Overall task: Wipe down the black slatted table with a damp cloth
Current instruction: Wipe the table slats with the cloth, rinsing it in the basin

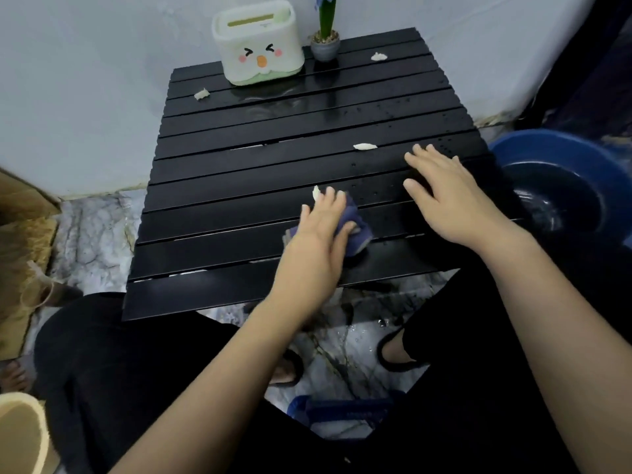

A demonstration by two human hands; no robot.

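Observation:
The black slatted table (pixel 239 186) fills the middle of the view, wet and shiny toward the back. My left hand (pixel 318 234) lies on a bunched dark blue cloth (pixel 357 227) and presses it onto the slats near the table's front, fingers stretched forward over it. To the right, my right hand (pixel 444 196) rests flat on the table, fingers spread, holding nothing. Small white scraps lie on the slats: one just past my left fingertips (pixel 316 192), one beside my right hand (pixel 365 146), and two farther back (pixel 201 94) (pixel 379 56).
A white and green tissue box (pixel 260 42) with a cartoon face and a small potted plant (pixel 325 42) stand at the table's back edge against the wall. A blue basin (pixel 561 186) sits on the floor at the right. Cardboard (pixel 24 213) lies left.

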